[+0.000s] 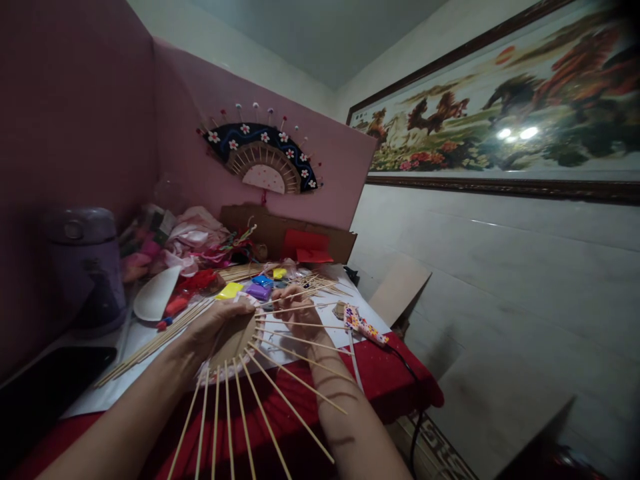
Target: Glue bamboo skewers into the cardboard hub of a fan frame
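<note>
My left hand (220, 323) grips a semicircular cardboard piece (234, 343) by its upper left side, thumb on top. Several thin wooden sticks (260, 407) fan out from its curved edge, toward me and to the right. Behind the uppermost sticks is my right hand (296, 310), its fingers bent together around one stick near the cardboard's top edge. Some of the sticks cross in front of my right forearm. A patterned glue gun (364, 327) lies just right of the stick tips.
A purple bottle (87, 273) and a dark phone (60, 373) stand at the left. Loose sticks (155, 340), a white dish (156, 295) and coloured clay packs (258, 291) cover the table. A decorated fan (265, 150) hangs on the pink panel (340, 153).
</note>
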`<state>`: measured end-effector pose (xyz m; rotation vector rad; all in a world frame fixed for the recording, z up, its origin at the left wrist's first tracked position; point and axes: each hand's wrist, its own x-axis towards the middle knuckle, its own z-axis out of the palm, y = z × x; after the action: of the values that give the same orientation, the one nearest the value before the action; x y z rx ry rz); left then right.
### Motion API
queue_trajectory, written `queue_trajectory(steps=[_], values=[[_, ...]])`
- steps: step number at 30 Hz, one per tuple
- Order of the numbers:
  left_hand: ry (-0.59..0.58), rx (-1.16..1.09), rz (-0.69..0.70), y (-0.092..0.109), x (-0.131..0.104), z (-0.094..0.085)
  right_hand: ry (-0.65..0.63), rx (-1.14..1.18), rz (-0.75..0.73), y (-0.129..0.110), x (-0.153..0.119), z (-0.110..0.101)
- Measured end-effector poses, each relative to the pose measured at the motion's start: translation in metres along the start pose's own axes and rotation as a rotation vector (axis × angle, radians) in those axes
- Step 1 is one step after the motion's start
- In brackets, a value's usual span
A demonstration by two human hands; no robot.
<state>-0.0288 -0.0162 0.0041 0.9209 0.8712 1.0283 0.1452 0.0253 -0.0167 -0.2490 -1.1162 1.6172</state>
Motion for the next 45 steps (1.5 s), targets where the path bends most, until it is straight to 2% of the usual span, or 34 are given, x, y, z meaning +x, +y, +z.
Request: queue_trajectory(steps=[12,19,26,31,38,45], values=[[-0.011,0.009,0.015,0.001,-0.001,-0.001,-0.011,-0.100,0.048,0.005,0.001,-0.003],[-0.042,-0.017,0.015,-0.002,0.001,-0.002,-0.052,-0.156,0.028,0.008,0.000,-0.001],[-0.029,-0.086,-0.054,0.002,0.001,-0.001,0.020,-0.178,-0.001,0.013,0.003,-0.007],[-0.003,-0.105,-0.017,0.001,0.004,-0.003,0.060,-0.154,-0.023,0.018,0.009,-0.012],[0.017,-0.009,0.013,-0.003,0.007,-0.003,-0.010,-0.125,-0.048,0.015,0.007,-0.005],[0.018,-0.009,0.034,-0.006,0.010,-0.005,-0.018,-0.141,-0.014,0.009,0.001,0.003]])
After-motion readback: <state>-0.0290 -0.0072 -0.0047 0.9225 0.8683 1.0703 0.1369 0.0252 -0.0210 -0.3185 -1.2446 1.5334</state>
